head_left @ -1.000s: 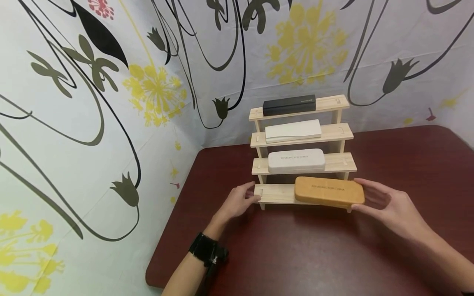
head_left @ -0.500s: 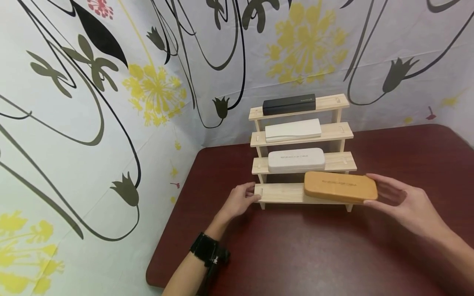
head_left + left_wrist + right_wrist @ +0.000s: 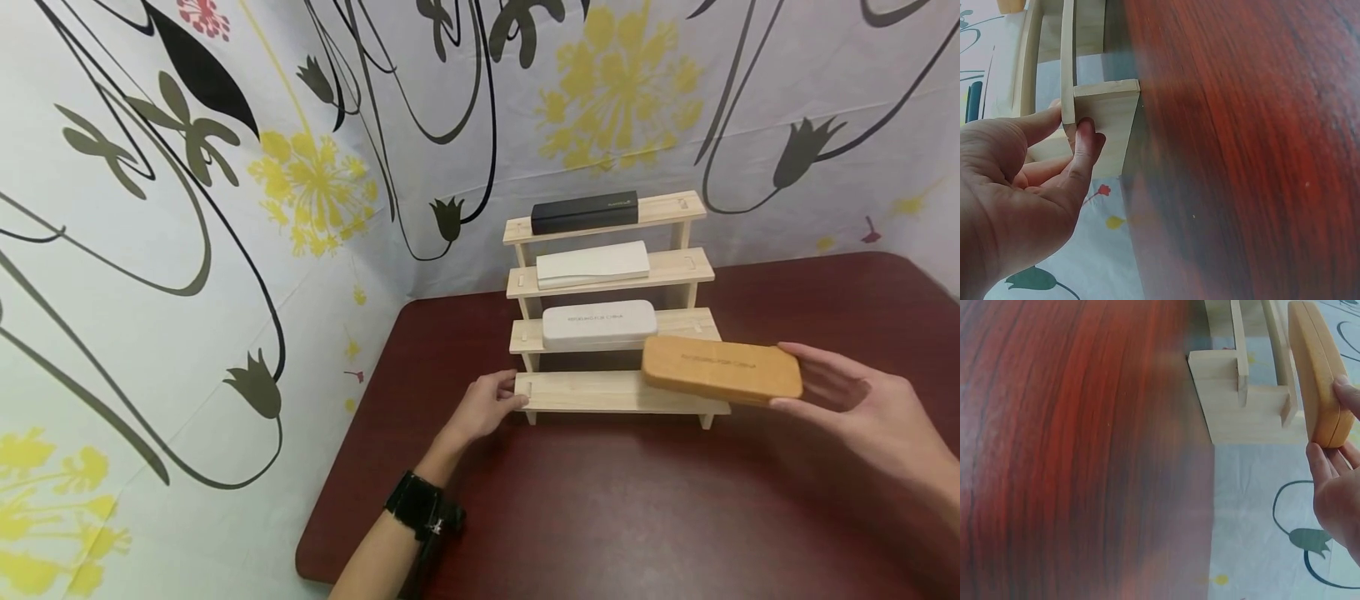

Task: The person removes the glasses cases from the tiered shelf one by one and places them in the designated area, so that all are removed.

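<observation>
At left, a person's left hand (image 3: 480, 408) is pinching the end of the lowest shelf (image 3: 585, 392) of a four-tier wooden stand (image 3: 667, 212), that grip holding the board between thumb and fingers just as it was a second ago. Above that shelf, three cases are resting undisturbed, one to a tier — a black case (image 3: 585, 213) on top, a slim white case (image 3: 592, 265) next, a rounded white case (image 3: 598, 325) third. The change is coming at right: a mustard case (image 3: 722, 368), which was lying over the lowest shelf a second ago, is moving up and rightward, its left end hanging over that shelf's right portion and the rest jutting past the stand. The right hand (image 3: 862, 408) is carrying it, its grip pinching the case's right end between thumb and fingers. The shift is apparently taking the case off its tier, the right hand seemingly bearing the weight while the left is steadying the frame. Below, a dark red-brown surface (image 3: 600, 508) with rounded corners is supporting the stand and showing a dull sheen. Around it, pale creased cloth (image 3: 142, 333) is hanging at left and behind — displaying grey tulip shapes, looping stems and yellow flower bursts.
</observation>
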Demonstrator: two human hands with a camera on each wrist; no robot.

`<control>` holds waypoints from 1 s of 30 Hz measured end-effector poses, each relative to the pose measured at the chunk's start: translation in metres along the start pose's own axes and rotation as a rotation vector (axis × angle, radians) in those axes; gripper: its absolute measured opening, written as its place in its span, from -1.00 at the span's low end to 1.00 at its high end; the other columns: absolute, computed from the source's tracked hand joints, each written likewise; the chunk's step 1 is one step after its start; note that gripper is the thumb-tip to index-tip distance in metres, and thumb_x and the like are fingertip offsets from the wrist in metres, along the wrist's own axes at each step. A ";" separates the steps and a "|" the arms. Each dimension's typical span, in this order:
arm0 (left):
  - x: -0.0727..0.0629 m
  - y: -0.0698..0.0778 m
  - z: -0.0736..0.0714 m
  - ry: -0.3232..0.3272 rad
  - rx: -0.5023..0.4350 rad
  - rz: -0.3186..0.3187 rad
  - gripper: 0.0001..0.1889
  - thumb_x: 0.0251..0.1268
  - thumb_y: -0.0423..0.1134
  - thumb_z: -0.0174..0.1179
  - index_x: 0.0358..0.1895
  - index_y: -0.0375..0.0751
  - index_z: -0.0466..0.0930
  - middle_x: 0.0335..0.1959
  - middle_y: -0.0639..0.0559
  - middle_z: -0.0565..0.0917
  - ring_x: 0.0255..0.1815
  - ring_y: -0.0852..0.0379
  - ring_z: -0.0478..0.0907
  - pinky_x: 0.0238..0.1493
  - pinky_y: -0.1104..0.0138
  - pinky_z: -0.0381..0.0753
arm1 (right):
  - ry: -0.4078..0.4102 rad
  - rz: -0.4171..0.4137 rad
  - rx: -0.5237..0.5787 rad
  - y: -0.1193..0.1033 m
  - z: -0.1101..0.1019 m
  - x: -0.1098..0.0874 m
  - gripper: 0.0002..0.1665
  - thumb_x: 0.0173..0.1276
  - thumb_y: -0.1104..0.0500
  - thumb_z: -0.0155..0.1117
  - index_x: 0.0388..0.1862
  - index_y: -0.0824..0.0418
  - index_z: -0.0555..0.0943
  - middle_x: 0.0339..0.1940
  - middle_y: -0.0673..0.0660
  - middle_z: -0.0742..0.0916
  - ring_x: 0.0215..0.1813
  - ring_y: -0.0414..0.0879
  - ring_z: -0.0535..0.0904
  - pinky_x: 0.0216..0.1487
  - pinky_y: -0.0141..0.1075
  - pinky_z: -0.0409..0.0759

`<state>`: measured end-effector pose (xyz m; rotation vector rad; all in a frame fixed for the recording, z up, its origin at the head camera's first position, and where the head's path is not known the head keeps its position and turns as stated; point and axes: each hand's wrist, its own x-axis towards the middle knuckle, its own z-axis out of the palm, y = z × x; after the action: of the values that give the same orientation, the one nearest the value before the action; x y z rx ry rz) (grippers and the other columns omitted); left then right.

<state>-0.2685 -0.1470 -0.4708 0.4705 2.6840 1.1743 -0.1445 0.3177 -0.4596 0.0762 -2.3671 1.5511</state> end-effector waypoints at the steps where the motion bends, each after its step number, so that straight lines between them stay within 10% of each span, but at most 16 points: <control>1: 0.000 0.000 0.000 -0.001 0.000 0.000 -0.37 0.53 -0.20 0.36 0.52 -0.41 0.44 0.28 -0.24 0.68 0.13 -0.07 0.73 0.04 0.14 0.74 | 0.006 0.005 -0.001 0.001 -0.002 0.000 -0.08 0.21 0.34 0.68 0.55 0.21 0.52 0.11 -0.51 0.68 0.00 -0.59 0.67 -0.16 -0.60 0.64; 17: 0.000 0.001 -0.001 -0.010 0.007 0.003 -0.37 0.54 -0.19 0.35 0.52 -0.41 0.43 0.28 -0.23 0.68 0.12 -0.06 0.73 0.04 0.14 0.74 | 0.091 -0.068 0.225 0.014 -0.024 0.014 -0.08 0.22 0.66 0.45 0.56 0.29 0.47 0.23 -0.37 0.69 0.13 -0.53 0.64 -0.04 -0.62 0.59; 30: 0.001 0.001 0.000 0.001 0.005 -0.008 -0.37 0.52 -0.19 0.37 0.52 -0.41 0.44 0.26 -0.22 0.69 0.13 -0.05 0.72 0.02 0.17 0.74 | 0.195 0.031 0.151 0.043 -0.037 0.027 -0.10 0.34 0.49 0.48 0.61 0.07 0.46 0.37 -0.32 0.60 0.03 -0.72 0.56 -0.04 -0.72 0.50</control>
<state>-0.2688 -0.1463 -0.4707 0.4601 2.6874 1.1661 -0.1712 0.3721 -0.4760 -0.0753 -2.1095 1.6686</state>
